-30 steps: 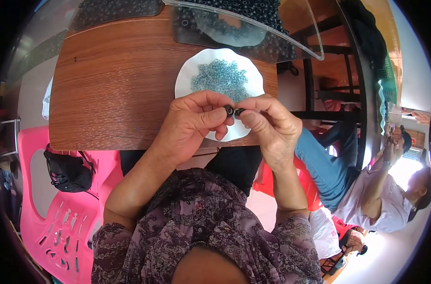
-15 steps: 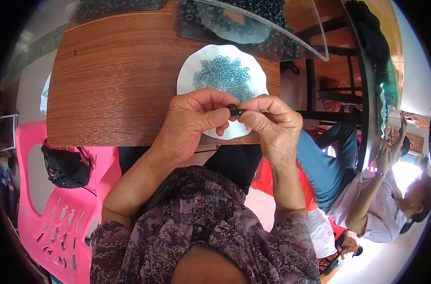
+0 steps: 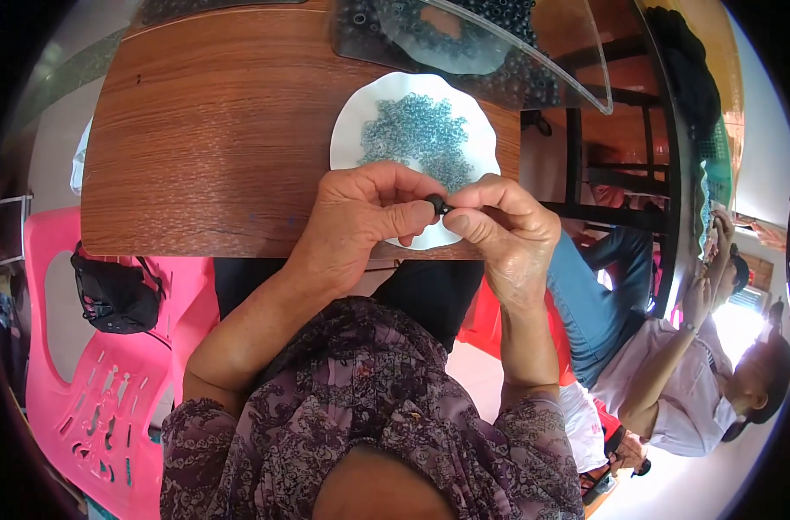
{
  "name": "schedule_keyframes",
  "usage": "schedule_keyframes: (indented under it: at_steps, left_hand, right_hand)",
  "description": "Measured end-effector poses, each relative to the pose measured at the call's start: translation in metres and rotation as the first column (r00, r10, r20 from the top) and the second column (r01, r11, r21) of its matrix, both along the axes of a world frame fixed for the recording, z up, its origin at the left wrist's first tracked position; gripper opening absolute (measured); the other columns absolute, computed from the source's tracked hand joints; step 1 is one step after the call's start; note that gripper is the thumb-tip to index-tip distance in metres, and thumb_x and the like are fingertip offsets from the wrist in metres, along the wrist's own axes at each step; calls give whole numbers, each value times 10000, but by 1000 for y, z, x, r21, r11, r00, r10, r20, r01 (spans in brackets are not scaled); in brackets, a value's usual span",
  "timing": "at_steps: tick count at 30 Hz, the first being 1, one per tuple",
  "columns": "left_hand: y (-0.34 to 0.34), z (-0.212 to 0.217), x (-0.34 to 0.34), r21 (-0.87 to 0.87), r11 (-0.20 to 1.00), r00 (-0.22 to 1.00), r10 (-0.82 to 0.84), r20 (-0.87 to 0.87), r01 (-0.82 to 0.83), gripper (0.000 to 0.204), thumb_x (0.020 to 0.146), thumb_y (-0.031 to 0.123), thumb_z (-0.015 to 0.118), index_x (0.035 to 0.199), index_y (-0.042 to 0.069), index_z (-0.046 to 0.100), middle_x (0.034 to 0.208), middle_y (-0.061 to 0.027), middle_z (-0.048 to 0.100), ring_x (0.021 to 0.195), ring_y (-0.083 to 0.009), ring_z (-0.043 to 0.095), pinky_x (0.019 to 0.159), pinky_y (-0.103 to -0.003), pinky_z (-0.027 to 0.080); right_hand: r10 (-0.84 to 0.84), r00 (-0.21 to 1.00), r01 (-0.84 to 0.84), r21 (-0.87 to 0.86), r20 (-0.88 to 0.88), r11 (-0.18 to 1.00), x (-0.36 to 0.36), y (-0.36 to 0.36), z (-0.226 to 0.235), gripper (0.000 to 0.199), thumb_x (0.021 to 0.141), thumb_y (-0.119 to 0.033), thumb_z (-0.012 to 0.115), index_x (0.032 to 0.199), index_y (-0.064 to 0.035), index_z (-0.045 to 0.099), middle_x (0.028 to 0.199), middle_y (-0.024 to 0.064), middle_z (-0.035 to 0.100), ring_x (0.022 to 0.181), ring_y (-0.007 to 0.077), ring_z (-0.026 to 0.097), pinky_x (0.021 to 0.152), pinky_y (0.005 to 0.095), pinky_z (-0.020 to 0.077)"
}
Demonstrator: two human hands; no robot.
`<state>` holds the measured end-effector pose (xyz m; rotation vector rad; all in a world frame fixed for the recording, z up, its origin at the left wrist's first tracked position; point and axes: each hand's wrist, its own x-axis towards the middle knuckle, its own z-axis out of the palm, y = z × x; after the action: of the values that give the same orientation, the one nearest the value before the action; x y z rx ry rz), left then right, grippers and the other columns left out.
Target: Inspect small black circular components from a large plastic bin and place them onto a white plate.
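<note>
At the bottom of the frame is the person's patterned purple top (image 3: 369, 416), with both forearms rising from it toward the centre. The left hand (image 3: 360, 221) and the right hand (image 3: 503, 230) meet just above the middle of the picture, over the near edge of the bench (image 3: 213, 139). Between them sits a small dark piece (image 3: 436, 205), rounded and black; the left thumb and forefinger are pressed together on its left side, and the right fingers (image 3: 464, 221) pinch it from the right, so both hands grip the same small thing. What it is exactly is too small to tell. The other fingers of each hand are curled in.

Directly behind the hands, partly covered by them, a white plate (image 3: 351, 130) with a wavy rim lies on the brown wooden bench. It holds a heap of small blue-grey rings (image 3: 416, 139), spread over its middle.

Farther up, at the top centre and right of the frame, a clear plastic sheet (image 3: 577, 61) lies over more small dark pieces at the far side of the bench.

At the lower left stands a pink plastic chair (image 3: 91, 407) with a black bag (image 3: 113, 295) on its seat. At the right edge another person (image 3: 672, 381) in blue trousers and a light shirt sits beside a dark frame (image 3: 603, 208).
</note>
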<state>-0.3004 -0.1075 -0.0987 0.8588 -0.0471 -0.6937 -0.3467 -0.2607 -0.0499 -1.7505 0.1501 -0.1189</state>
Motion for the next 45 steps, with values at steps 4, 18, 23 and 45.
schedule_keyframes:
  at_steps: [4,18,23,45]
  left_hand:
    - [2,4,-2,42,999,1000,-14,-26,15,172,767,-24,629,939,-39,632,763,-57,621,614,-88,527,568,-200,440]
    - [-2,-1,-12,-82,997,998,4,-65,-10,142,793,-17,616,929,-59,624,756,-93,625,567,-95,550,500,-201,452]
    - [-4,-2,-14,-80,996,998,35,-42,-38,148,793,-20,616,935,-61,623,744,-102,627,574,-100,558,501,-201,454]
    - [3,1,-35,38,994,995,101,-12,-100,152,820,32,630,940,-61,629,742,-74,616,597,-87,548,538,-202,458]
  right_hand:
    - [45,994,-33,120,-98,992,0,-3,3,178,695,52,705,849,34,618,792,49,620,704,98,574,647,202,464]
    - [246,950,-134,458,-194,879,7,-18,-18,399,692,41,699,1073,27,581,857,101,634,740,136,619,665,257,550]
    - [287,941,-109,643,-179,758,6,-15,-22,379,720,-7,692,1078,39,578,889,139,631,721,161,629,639,263,558]
    - [195,971,-108,476,-138,873,-3,7,-17,267,720,-71,718,946,32,620,869,88,579,732,153,575,627,240,494]
